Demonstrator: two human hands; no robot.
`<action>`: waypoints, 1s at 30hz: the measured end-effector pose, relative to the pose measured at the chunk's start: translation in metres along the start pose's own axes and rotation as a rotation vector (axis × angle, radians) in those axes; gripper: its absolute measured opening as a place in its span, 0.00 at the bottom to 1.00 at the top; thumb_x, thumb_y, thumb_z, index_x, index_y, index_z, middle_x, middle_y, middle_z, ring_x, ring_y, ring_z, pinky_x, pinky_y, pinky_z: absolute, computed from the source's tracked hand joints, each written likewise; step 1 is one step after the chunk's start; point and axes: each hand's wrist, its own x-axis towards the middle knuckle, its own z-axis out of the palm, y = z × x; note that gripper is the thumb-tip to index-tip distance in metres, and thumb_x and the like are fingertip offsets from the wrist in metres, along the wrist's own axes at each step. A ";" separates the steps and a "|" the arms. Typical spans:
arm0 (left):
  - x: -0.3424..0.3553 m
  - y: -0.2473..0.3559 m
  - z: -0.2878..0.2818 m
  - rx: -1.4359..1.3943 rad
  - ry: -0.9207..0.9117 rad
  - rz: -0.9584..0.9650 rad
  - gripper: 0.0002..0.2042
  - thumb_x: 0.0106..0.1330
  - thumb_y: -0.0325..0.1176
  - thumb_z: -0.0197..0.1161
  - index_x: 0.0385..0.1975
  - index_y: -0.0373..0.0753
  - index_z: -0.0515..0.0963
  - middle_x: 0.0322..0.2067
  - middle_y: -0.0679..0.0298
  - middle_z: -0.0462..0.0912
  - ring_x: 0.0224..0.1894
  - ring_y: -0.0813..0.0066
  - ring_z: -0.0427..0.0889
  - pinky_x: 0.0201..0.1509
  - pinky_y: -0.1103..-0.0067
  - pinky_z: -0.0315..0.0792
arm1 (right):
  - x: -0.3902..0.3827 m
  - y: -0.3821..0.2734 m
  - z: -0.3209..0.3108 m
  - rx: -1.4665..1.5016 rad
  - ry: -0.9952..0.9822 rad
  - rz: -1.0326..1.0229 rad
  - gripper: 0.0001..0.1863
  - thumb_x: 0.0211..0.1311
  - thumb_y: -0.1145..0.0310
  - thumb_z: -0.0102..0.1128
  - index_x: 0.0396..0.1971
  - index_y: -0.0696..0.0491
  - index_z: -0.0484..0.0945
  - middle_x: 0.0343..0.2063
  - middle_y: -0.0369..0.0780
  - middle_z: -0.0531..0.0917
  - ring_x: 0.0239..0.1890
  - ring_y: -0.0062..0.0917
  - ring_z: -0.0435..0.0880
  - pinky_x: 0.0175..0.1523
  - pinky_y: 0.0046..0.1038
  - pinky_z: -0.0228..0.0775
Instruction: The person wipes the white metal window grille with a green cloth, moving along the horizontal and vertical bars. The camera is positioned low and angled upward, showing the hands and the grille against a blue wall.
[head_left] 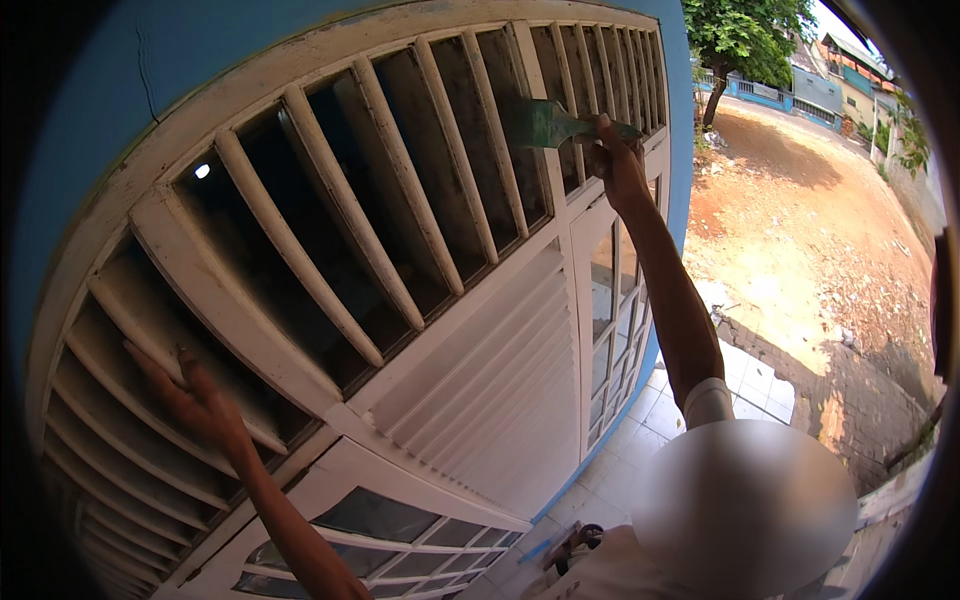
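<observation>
Toward the upper right of the frame, the right hand is closed around the handle of a flat green brush, whose broad end points left, in front of the upright post between two bays of pale slats. Holding it by the narrow end seems meant to keep the fingers clear of the broad end and leave that end free to face the woodwork; whether it touches the slats or stands just off them, I cannot tell. The arm is raised, probably because the slats sit high, above the white louvred panel. At the left of the frame, the left hand grasps nothing: its fingers are spread at the slats of the left bay, perhaps for balance or support, though firm contact cannot be made out. The brush therefore lies within the right hand's grip and well apart from the left hand, up and to the right of it in the frame, with the wide divider and the middle bay between them.
</observation>
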 end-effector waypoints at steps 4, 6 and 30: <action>0.000 0.001 0.001 0.042 -0.016 -0.013 0.31 0.77 0.39 0.50 0.74 0.34 0.49 0.72 0.43 0.54 0.73 0.54 0.60 0.76 0.64 0.56 | -0.004 0.006 0.024 -0.283 -0.122 0.014 0.20 0.67 0.51 0.63 0.37 0.56 0.86 0.17 0.30 0.77 0.13 0.09 0.61 0.19 0.17 0.50; -0.002 0.001 0.000 0.036 -0.018 -0.024 0.31 0.77 0.39 0.50 0.74 0.34 0.50 0.72 0.43 0.54 0.73 0.53 0.60 0.76 0.63 0.55 | -0.008 0.007 0.008 -0.067 -0.095 0.087 0.17 0.69 0.54 0.62 0.36 0.55 0.84 0.19 0.32 0.76 0.14 0.12 0.62 0.20 0.19 0.51; -0.001 0.005 -0.007 0.084 -0.025 0.015 0.31 0.77 0.40 0.51 0.74 0.37 0.51 0.71 0.43 0.55 0.72 0.53 0.61 0.75 0.62 0.58 | -0.069 -0.019 0.046 -0.195 -0.143 -0.048 0.20 0.68 0.55 0.63 0.45 0.59 0.83 0.26 0.36 0.84 0.15 0.11 0.68 0.20 0.17 0.58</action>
